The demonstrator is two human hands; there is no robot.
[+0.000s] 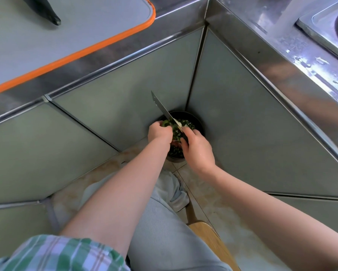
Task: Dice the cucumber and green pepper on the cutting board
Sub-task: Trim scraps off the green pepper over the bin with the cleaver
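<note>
1. Risk, as I judge it: the knife [162,108] angles up and away just beside the left hand [160,132]. A slip while scraping could nick those fingers or tip good flesh into the bin [200,123].
2. The left hand is curled round a piece of green pepper [166,122], held over the bin on the floor. The right hand [198,149] is closed round the knife's dark handle.
3. The cutting board [66,40] sits on the counter [271,61], well apart from the pepper (a dark tapered end on it is perhaps the cucumber [47,13]).
4. The board is smooth and grey with a rounded orange rim. The counter is wet, shiny steel, the bin round and dark, and the blade narrow and straight.
</note>
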